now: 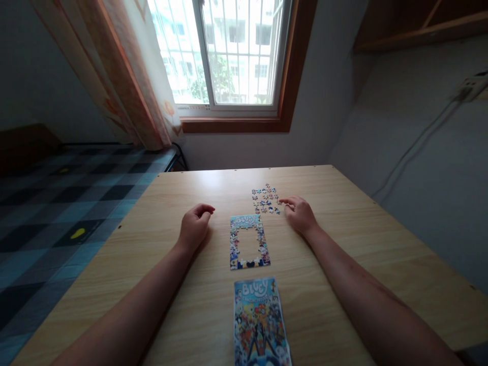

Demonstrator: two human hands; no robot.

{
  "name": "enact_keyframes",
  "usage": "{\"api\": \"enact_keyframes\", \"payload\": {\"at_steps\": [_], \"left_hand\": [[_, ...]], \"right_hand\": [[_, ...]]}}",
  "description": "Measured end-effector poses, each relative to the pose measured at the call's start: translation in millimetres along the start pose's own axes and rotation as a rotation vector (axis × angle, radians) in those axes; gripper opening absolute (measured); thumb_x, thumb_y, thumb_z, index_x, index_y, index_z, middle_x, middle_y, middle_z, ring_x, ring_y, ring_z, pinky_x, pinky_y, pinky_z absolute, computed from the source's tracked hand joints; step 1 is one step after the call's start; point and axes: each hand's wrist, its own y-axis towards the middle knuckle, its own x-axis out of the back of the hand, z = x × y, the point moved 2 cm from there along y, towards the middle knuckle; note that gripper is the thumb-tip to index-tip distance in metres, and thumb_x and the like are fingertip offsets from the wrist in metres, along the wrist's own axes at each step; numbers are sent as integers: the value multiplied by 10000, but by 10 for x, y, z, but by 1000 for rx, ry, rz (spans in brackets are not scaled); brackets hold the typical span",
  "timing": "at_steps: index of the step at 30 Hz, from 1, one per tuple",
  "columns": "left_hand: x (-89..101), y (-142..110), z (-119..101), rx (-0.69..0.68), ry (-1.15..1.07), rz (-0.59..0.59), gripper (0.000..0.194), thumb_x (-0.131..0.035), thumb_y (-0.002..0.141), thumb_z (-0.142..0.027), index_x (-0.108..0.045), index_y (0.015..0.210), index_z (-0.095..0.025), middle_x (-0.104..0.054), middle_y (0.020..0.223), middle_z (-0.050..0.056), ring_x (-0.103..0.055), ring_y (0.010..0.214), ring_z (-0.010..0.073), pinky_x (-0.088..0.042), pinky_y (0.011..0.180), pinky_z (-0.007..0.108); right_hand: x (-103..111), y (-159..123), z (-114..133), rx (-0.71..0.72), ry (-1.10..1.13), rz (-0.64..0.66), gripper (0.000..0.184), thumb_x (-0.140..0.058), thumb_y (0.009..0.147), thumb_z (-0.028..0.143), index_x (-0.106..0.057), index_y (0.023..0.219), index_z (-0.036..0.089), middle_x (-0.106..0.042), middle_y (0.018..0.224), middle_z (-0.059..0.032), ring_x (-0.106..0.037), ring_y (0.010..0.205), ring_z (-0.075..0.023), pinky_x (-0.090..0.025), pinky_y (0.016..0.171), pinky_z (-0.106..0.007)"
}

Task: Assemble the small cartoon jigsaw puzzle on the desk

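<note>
A jigsaw puzzle frame (233, 249) lies on the table with its border pieces joined and a bare rectangle of wood inside. Beyond it, loose puzzle pieces (266, 195) are spread in a loose cluster. My right hand (300, 213) rests at the cluster's right side, index finger stretched out to touch a single puzzle piece (279, 202), its other fingers bent. To the left of the frame, my left hand (195, 223) lies loosely curled on the wood, apart from the puzzle, with nothing visible in it. Closest to me is a Bluey picture sheet (260, 325), cut off by the bottom edge.
The wooden table (366, 244) extends toward a wall below a barred window (240, 56). A bed with a checked cover (87, 195) stands along the left, beside a curtain (125, 71). On the right wall, a cable (415, 142) hangs from a socket.
</note>
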Motion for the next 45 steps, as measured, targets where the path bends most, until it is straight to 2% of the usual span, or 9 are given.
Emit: {"api": "enact_keyframes", "payload": {"at_steps": [4, 10, 17, 23, 26, 32, 36, 41, 45], "left_hand": [[2, -8, -18, -7, 3, -1, 256, -511, 698, -291, -717, 807, -184, -727, 817, 34, -647, 756, 193, -522, 744, 308], [12, -12, -8, -10, 5, -2, 260, -515, 705, -295, -723, 815, -184, -729, 813, 34, -646, 743, 194, -518, 732, 307], [12, -14, -16, -38, 31, 16, 255, -508, 704, -300, -725, 784, -192, -733, 801, 30, -651, 760, 202, -509, 751, 311], [10, -5, -30, -53, 15, 21, 286, -497, 686, -319, -724, 796, -184, -735, 817, 47, -654, 801, 224, -499, 786, 328], [12, -2, -20, -53, 1, 17, 291, -499, 682, -331, -721, 796, -182, -732, 816, 54, -651, 796, 230, -495, 788, 337], [10, 0, -2, -44, -10, 20, 289, -498, 679, -336, -722, 784, -187, -728, 801, 53, -652, 795, 237, -482, 766, 340], [7, 1, 0, -28, -23, 32, 278, -503, 663, -321, -723, 763, -186, -720, 769, 45, -647, 774, 231, -475, 747, 331], [12, -16, -3, 14, -53, 35, 283, -491, 693, -326, -725, 769, -186, -650, 653, 13, -610, 676, 200, -453, 664, 303], [27, -36, -21, 22, -43, 17, 294, -465, 712, -314, -722, 779, -189, -582, 588, -12, -549, 587, 169, -417, 600, 283]], "right_hand": [[16, 16, -18, 13, -90, -87, 307, -536, 829, 164, -790, 998, 206, -729, 1020, -105, -617, 1021, -278, -454, 1001, -432], [-12, 35, -86, -15, -148, -142, 317, -539, 825, 177, -781, 1029, 189, -696, 1100, -131, -592, 1091, -293, -432, 1046, -450], [-136, 45, -159, -60, -220, -52, 369, -551, 882, 268, -741, 1175, 149, -628, 1267, -195, -535, 1245, -322, -411, 1094, -460], [-179, 257, -266, -318, -360, 95, 397, -501, 953, 332, -678, 1289, 218, -589, 1403, -114, -503, 1323, -252, -359, 1133, -362], [-204, 381, -307, -408, -414, 139, 415, -439, 986, 346, -637, 1337, 248, -583, 1428, -77, -491, 1336, -232, -327, 1150, -359], [-317, 446, -359, -475, -495, 126, 453, -358, 1017, 359, -576, 1404, 272, -481, 1536, -67, -371, 1436, -250, -218, 1200, -453], [-350, 480, -423, -498, -495, 150, 481, -304, 1026, 376, -542, 1436, 291, -439, 1569, -55, -337, 1460, -260, -193, 1204, -507], [-336, 598, -517, -515, -445, 113, 477, -359, 997, 441, -574, 1401, 308, -461, 1554, -55, -341, 1453, -278, -188, 1197, -546], [-319, 697, -563, -523, -423, 65, 450, -380, 982, 426, -614, 1352, 320, -504, 1517, -53, -370, 1427, -284, -203, 1184, -546]]}}
